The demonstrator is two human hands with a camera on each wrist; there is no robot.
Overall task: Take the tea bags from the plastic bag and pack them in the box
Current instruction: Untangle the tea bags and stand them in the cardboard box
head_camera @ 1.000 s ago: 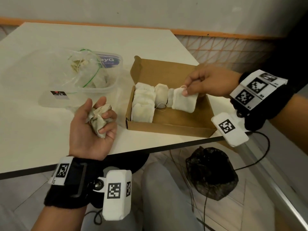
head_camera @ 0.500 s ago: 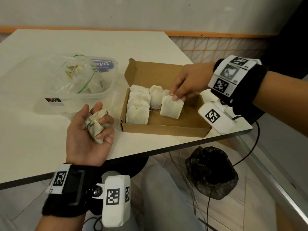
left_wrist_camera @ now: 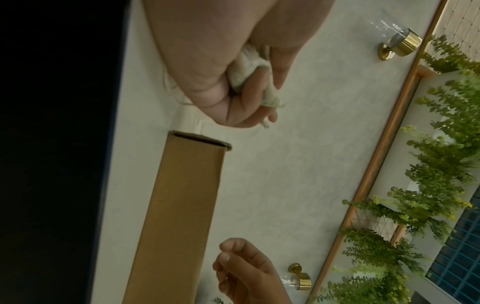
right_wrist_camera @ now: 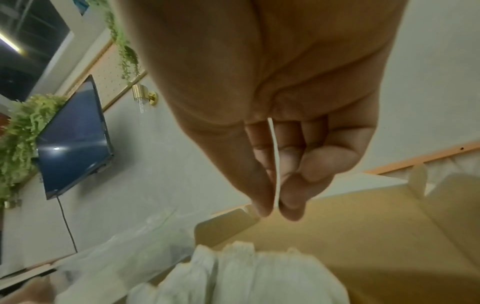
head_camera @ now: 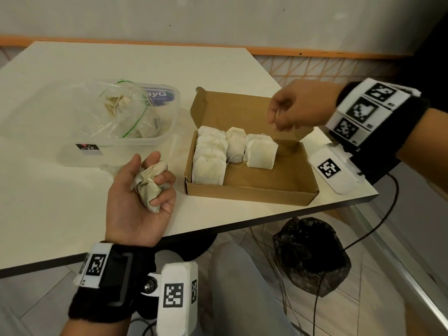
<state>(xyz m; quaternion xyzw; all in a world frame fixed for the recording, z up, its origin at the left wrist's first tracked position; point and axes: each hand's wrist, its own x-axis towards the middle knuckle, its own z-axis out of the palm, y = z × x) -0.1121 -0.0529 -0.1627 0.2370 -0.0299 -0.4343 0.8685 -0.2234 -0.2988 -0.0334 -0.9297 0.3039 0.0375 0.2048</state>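
Observation:
An open cardboard box sits near the table's front right corner, with several tea bags standing in its left half. Another tea bag stands upright just right of them. My right hand hovers above the box's back wall and pinches a thin white tea bag string between thumb and forefinger. My left hand lies palm up left of the box, with its fingers curled round a bunch of crumpled tea bags. The clear plastic bag holds more tea bags.
The plastic bag lies in a clear plastic container at the left rear. The table's front edge runs close to the box. Below it a black bag and cables lie on the floor beside my knee.
My right hand has let go of the tea bag it was lowering, which now stands in the box, and has lifted up and to the right. The left hand has kept still.

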